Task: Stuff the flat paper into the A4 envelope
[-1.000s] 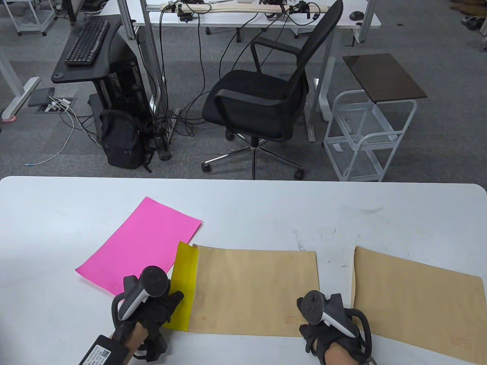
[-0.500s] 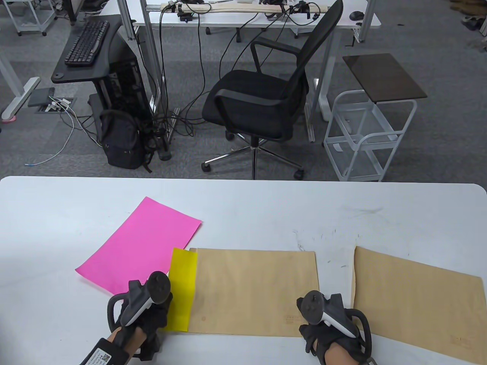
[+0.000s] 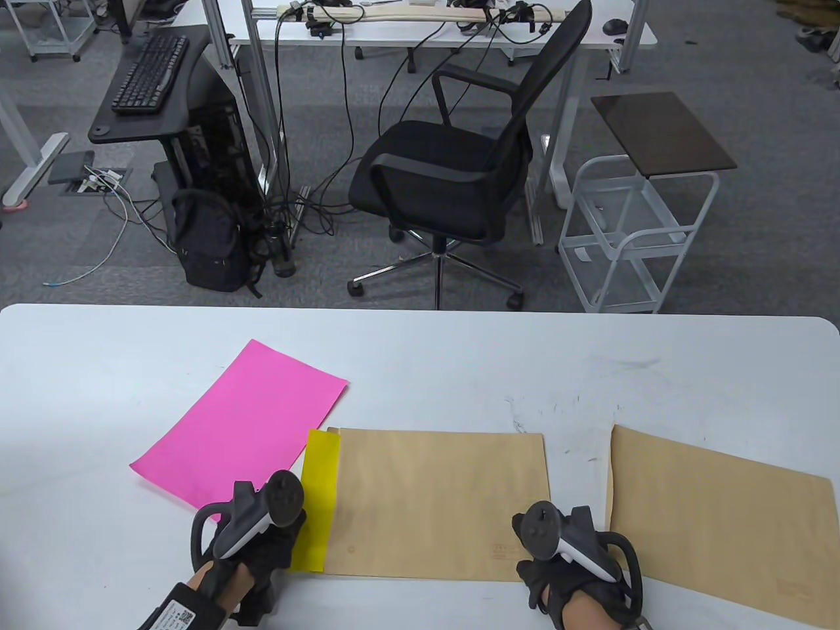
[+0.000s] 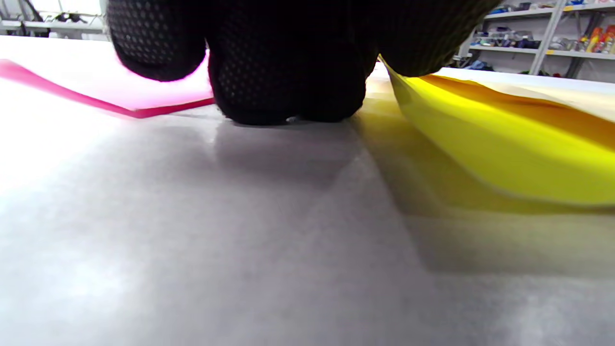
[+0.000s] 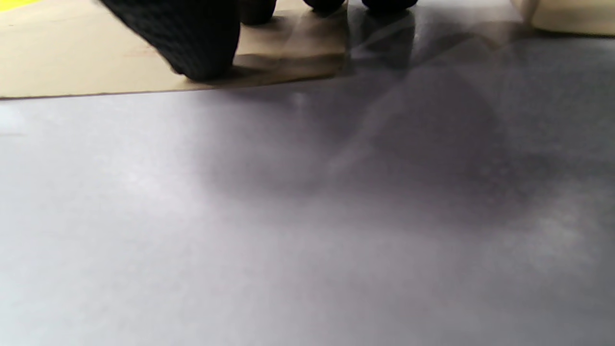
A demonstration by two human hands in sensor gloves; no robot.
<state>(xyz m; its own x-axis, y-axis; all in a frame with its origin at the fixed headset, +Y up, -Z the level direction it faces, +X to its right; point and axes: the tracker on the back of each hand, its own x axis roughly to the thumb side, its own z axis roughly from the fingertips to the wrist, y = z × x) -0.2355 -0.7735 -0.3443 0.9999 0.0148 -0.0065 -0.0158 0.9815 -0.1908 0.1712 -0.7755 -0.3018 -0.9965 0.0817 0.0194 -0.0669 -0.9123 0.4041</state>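
Note:
A brown A4 envelope (image 3: 440, 505) lies flat near the table's front edge, its mouth to the left. A yellow paper (image 3: 320, 499) sticks out of that mouth as a narrow strip. My left hand (image 3: 262, 545) is at the strip's near left corner. In the left wrist view its curled fingers (image 4: 288, 62) rest on the table and one touches the raised edge of the yellow paper (image 4: 504, 144). My right hand (image 3: 564, 558) presses on the envelope's near right corner. The right wrist view shows its thumb (image 5: 192, 38) on the envelope (image 5: 96, 57).
A pink paper (image 3: 243, 426) lies flat to the left, partly under the yellow strip, and it also shows in the left wrist view (image 4: 96, 98). A second brown envelope (image 3: 715, 518) lies to the right. The white table (image 3: 98, 367) ends close in front of my hands.
My left hand drew back, then moved right, and the yellow strip outside the envelope has become narrower and straighter. My right hand and the envelope have stayed put.

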